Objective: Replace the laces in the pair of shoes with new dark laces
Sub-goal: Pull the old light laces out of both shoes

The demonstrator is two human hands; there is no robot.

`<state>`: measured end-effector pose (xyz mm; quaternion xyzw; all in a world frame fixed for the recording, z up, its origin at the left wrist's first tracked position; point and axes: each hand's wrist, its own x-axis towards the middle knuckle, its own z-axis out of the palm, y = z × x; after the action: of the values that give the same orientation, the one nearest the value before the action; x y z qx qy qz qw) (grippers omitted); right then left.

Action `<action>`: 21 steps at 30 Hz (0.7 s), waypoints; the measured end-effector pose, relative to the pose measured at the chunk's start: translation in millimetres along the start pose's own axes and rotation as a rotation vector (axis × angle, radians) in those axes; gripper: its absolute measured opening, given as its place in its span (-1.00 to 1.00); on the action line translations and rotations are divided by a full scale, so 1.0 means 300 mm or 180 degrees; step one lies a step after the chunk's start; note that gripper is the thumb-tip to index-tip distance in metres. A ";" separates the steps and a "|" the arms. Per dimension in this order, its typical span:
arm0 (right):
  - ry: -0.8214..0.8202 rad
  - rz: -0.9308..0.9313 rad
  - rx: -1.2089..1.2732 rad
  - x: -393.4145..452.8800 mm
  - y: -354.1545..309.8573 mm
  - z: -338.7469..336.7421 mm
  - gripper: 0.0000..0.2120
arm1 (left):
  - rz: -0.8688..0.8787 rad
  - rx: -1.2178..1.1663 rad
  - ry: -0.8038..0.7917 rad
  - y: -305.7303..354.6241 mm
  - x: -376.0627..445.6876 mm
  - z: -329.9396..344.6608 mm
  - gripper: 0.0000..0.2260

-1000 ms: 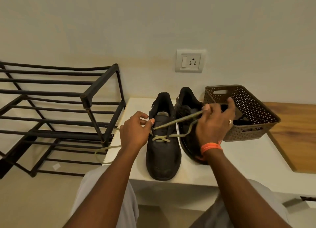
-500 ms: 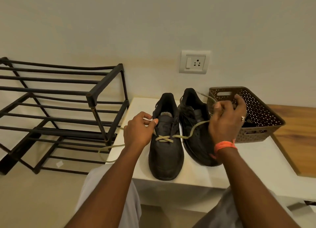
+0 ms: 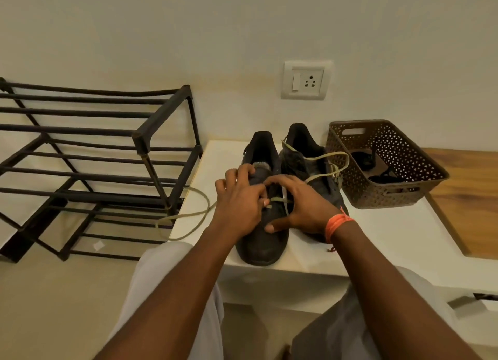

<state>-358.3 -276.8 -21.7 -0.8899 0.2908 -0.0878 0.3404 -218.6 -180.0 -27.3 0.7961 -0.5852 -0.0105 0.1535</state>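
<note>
Two black shoes stand side by side on the white table (image 3: 390, 233). My left hand (image 3: 237, 206) and my right hand (image 3: 301, 206) are both on the lacing area of the left shoe (image 3: 262, 243). The left hand's fingers curl over the shoe's left flap near the tongue, and its thumb tip sits at the olive lace (image 3: 279, 199) crossing. The right hand's thumb lies on the vamp while its index finger arches over the eyelets. One free lace end loops off the table's left edge. The other lies loose across the right shoe (image 3: 301, 146).
A brown perforated basket (image 3: 388, 195) at the right holds dark laces (image 3: 377, 175). A black metal shoe rack (image 3: 94, 154) stands on the floor to the left. A wall socket (image 3: 305, 80) sits above the shoes. Wooden surface (image 3: 463, 195) at far right.
My right hand let go of the lace end it held up near the basket and came down onto the left shoe. That end now lies over the right shoe.
</note>
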 end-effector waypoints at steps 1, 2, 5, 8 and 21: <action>0.0103 -0.0051 0.0071 0.002 -0.001 0.000 -0.23 | -0.0028 -0.0044 0.0065 0.000 0.002 -0.007 -0.85; 0.0159 -0.0069 0.0129 0.003 -0.003 -0.003 -0.27 | -0.0081 -0.0072 0.0165 0.001 0.004 -0.015 -0.87; 0.0147 -0.0007 0.0213 -0.001 -0.002 -0.012 -0.31 | -0.0642 0.0104 0.0724 -0.012 -0.014 -0.039 -0.83; 0.0196 0.0010 -0.0106 0.007 -0.009 -0.021 -0.31 | -0.1072 0.0591 0.0858 -0.020 -0.026 -0.046 -0.70; 0.0302 0.0083 -0.0889 0.008 -0.016 -0.023 -0.34 | -0.1952 -0.1824 0.1767 -0.052 0.018 -0.056 -0.88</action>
<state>-356.6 -279.1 -13.4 -0.9196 0.3275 -0.0841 0.2002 -199.1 -177.0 -14.4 0.8301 -0.2351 -0.0033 0.5057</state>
